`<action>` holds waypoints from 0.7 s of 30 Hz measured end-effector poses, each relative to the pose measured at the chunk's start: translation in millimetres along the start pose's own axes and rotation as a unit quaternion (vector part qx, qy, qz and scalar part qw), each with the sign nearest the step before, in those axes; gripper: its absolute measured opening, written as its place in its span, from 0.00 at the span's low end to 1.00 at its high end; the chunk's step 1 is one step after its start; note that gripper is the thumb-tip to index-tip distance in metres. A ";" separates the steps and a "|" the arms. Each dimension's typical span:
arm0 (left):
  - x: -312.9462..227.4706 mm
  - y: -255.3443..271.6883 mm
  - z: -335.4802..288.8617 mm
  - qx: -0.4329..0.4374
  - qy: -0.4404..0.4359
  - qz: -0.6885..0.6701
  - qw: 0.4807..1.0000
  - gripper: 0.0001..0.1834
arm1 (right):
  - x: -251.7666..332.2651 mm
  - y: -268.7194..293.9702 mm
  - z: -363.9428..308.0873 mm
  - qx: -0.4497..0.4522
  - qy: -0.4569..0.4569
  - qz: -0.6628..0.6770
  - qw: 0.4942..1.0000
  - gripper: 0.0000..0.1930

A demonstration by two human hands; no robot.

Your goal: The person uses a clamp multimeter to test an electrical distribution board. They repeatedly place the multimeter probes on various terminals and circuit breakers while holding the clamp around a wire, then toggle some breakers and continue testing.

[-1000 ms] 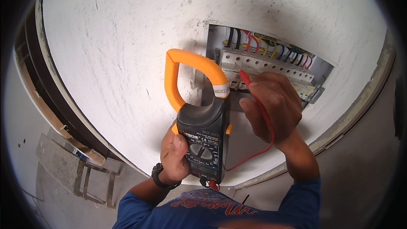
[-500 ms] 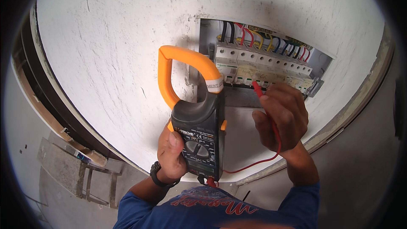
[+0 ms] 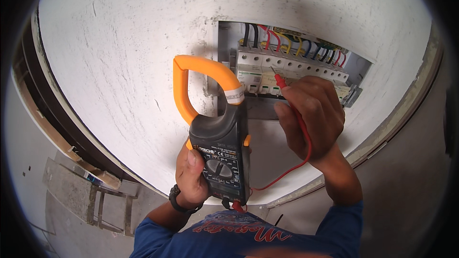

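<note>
My left hand (image 3: 192,174) is wrapped round the black body of a clamp meter (image 3: 222,150), its orange jaw (image 3: 203,62) pointing up and closed. A dial sits on the meter's front, and a black and a red plug are in its lower end. In my right hand (image 3: 313,114) I pinch a red test probe (image 3: 280,81). Its thin metal tip is at the front of a row of white circuit breakers (image 3: 291,69), just below the screw terminals; whether it touches I cannot tell. A red lead (image 3: 287,177) curves from the probe down to the meter.
The breakers sit in a recessed distribution box (image 3: 222,43) in a scuffed white wall (image 3: 119,67). Black, red, yellow and blue wires (image 3: 287,43) enter them from above. At lower left, a grey stepped frame (image 3: 71,191) stands near a wooden edge (image 3: 103,174).
My right hand has moved slightly up and left, carrying the probe tip from the switch levers up towards the screw terminals. The meter has shifted a little left in view.
</note>
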State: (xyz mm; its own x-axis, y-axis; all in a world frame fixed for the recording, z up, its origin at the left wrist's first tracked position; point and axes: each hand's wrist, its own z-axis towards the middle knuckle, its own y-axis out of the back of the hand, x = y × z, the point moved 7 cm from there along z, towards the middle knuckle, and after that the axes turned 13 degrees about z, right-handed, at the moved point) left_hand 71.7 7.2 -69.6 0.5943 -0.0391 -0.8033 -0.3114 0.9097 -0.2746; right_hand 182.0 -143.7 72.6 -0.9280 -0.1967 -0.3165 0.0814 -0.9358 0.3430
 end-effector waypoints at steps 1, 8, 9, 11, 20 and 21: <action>-2.9 0.4 0.1 0.029 -0.007 -0.029 0.999 0.44 | -0.1 -0.2 0.1 0.001 -0.001 0.000 1.000 0.13; -3.9 -1.4 -7.3 -0.028 -0.004 -0.011 1.000 0.46 | -1.6 0.3 0.2 0.000 0.004 0.004 1.000 0.13; -4.5 -2.4 -8.0 -0.041 -0.003 0.002 0.999 0.46 | -2.3 0.3 0.5 -0.001 0.005 0.005 1.000 0.13; -7.3 -3.5 -7.6 -0.030 0.001 0.003 1.000 0.46 | -3.7 -0.3 1.3 -0.003 0.007 0.004 1.000 0.12; -8.3 -1.1 -16.2 -0.051 0.017 0.004 0.999 0.47 | -6.9 -6.2 5.1 0.001 0.009 0.008 1.000 0.11; -8.6 -1.1 -17.0 -0.047 0.016 0.003 0.999 0.47 | -6.8 -6.5 5.3 0.002 0.009 0.008 1.000 0.11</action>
State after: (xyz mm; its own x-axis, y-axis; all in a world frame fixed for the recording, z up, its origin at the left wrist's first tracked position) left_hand 54.4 -0.5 -71.4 0.5695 -0.0482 -0.8206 -0.3843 0.8669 -0.3176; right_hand 185.8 -134.7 77.1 -0.9199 -0.2166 -0.3269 0.0942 -0.9313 0.3519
